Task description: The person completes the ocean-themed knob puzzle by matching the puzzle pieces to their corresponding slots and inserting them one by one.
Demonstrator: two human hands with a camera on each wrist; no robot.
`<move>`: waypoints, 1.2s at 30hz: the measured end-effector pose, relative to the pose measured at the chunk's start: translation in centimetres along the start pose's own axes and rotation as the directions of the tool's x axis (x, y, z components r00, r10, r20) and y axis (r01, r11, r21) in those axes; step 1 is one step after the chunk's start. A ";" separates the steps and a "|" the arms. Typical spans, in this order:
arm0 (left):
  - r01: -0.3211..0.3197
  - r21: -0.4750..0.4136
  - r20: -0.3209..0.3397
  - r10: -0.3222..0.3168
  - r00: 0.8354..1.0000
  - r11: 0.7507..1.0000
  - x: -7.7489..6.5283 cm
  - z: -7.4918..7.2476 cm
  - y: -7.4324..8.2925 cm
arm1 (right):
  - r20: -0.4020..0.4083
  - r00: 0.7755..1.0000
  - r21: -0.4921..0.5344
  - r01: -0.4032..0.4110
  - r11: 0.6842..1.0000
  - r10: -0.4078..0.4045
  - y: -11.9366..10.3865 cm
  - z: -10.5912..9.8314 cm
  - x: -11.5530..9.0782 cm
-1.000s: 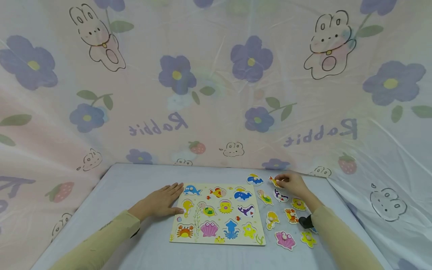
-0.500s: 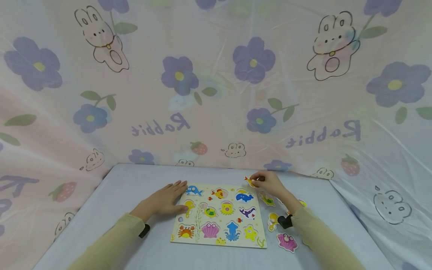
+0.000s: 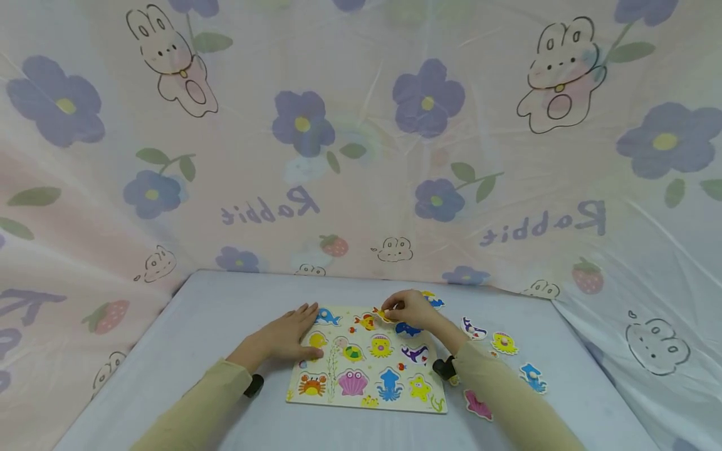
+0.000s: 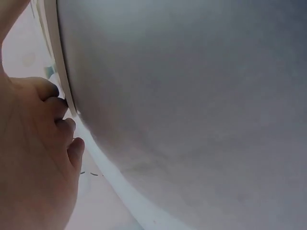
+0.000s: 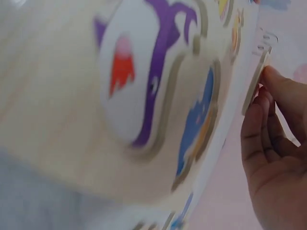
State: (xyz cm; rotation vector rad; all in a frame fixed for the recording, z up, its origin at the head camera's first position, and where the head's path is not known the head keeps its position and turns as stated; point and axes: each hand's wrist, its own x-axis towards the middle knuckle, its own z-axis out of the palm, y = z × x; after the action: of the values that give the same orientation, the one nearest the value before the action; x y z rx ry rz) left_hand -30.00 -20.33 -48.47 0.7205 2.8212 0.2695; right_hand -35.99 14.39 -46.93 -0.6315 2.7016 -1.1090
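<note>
My left hand (image 3: pixel 284 335) lies on the left side of a sea-animal puzzle board (image 3: pixel 372 376), fingers straight and thumb over the yellow seahorse slot. In the left wrist view, its fingers (image 4: pixel 57 108) meet the board's edge. Above the board's top row, my right hand (image 3: pixel 414 309) pinches a red and yellow fish puzzle piece (image 3: pixel 380 314) between thumb and fingers. The right wrist view shows that piece (image 5: pixel 254 86) edge-on, apart from the board. Just left of it is the printed fish slot (image 3: pixel 365 322). A blue dolphin piece (image 3: pixel 327 317) sits in the top left corner.
Loose pieces lie right of the board: a blue whale (image 3: pixel 434 301), a purple orca (image 3: pixel 472 329), a yellow octopus (image 3: pixel 504 342), a blue squid (image 3: pixel 533 378) and a pink shell (image 3: pixel 478 406). My right forearm hides others. A patterned curtain (image 3: pixel 361 156) hangs behind the table.
My right hand has carried the fish piece leftward from the loose pieces to above the board's top row. The left hand stays on the board, its thumb slightly further in.
</note>
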 end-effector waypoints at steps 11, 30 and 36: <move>-0.010 0.023 0.017 0.010 1.000 1.000 0.0 -0.2 0.3 | 0.109 0.993 -0.059 0.041 0.997 -0.035 -1.3 1.9 1.5; -0.020 0.055 0.023 0.018 1.000 0.998 0.1 -0.3 0.4 | 0.142 0.990 -0.096 0.007 0.995 0.006 -2.4 3.2 2.2; -0.019 0.061 0.019 0.018 1.000 0.998 0.1 -0.2 0.4 | 0.144 0.989 -0.097 0.002 0.995 0.012 -2.2 3.3 2.3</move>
State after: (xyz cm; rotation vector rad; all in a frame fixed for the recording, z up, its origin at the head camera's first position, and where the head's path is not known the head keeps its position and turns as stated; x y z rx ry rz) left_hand -29.98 -19.97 -48.25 0.7582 2.8176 0.1789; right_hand -36.35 9.88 -47.68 -0.6918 2.6431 -0.8977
